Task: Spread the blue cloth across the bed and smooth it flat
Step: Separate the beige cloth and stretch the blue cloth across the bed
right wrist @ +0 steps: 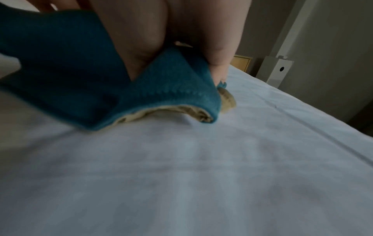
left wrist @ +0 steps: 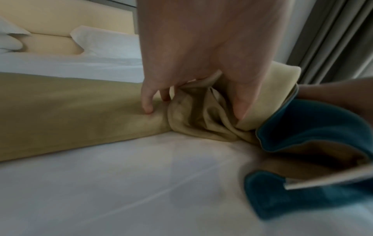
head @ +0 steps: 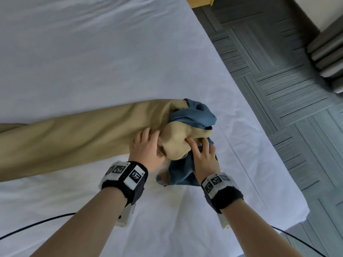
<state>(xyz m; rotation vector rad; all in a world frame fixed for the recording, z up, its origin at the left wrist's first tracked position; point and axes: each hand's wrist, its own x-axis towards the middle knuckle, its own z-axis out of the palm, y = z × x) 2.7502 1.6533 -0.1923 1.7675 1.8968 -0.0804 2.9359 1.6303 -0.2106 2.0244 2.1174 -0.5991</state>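
The cloth, blue (head: 193, 115) on one face and tan (head: 74, 138) on the other, lies as a long band across the white bed (head: 92, 62) from the left. Its right end is bunched near the bed's right edge. My left hand (head: 148, 145) grips the tan folds of the bunch, fingers (left wrist: 147, 103) dug into the creases. My right hand (head: 202, 154) grips the blue part beside it, fingers (right wrist: 218, 63) curled over a blue edge (right wrist: 70, 79). The blue face (left wrist: 312, 127) hangs in a loose fold over the sheet.
The bed's right edge runs diagonally beside grey patterned carpet (head: 278, 71), with a grey curtain (head: 326, 52) beyond. White pillows (left wrist: 105, 43) lie at the head of the bed. A wooden cabinet (right wrist: 242, 63) and a white box (right wrist: 276, 70) stand past the bed. Black cables (head: 37, 225) trail from my wrists.
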